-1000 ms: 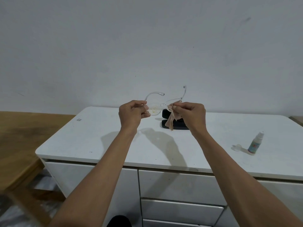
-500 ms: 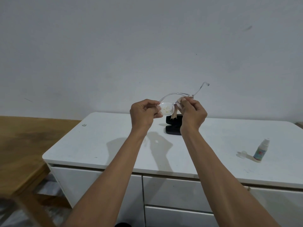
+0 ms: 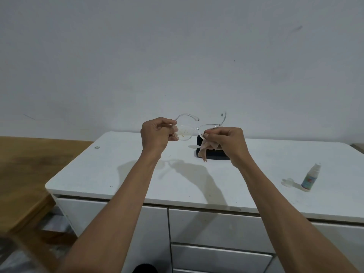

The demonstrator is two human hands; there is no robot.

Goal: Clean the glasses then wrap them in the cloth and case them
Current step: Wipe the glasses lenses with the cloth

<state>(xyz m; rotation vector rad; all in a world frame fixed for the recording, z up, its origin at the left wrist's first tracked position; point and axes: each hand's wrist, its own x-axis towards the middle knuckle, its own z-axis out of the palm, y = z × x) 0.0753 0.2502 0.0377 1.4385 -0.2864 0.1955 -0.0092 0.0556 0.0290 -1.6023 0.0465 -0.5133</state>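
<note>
I hold clear-framed glasses (image 3: 186,133) up in front of me, above the white cabinet top (image 3: 122,174). My left hand (image 3: 156,135) pinches the left end of the frame by its lens, which shows yellowish specks. My right hand (image 3: 226,143) presses a small beige cloth (image 3: 203,152) against the right lens; the cloth's tail hangs below my fingers. Both temples stick out away from me. The black glasses case (image 3: 214,156) lies open on the cabinet behind my right hand, partly hidden by it and the cloth.
A small spray bottle (image 3: 310,177) stands at the right of the cabinet top with its clear cap (image 3: 288,182) beside it. A wooden table (image 3: 25,174) adjoins on the left. Drawers (image 3: 216,229) front the cabinet below. A plain wall rises behind.
The glasses have swung back so both temples point away and the lenses sit wider apart between my hands. My hands moved apart, and the view shifted slightly.
</note>
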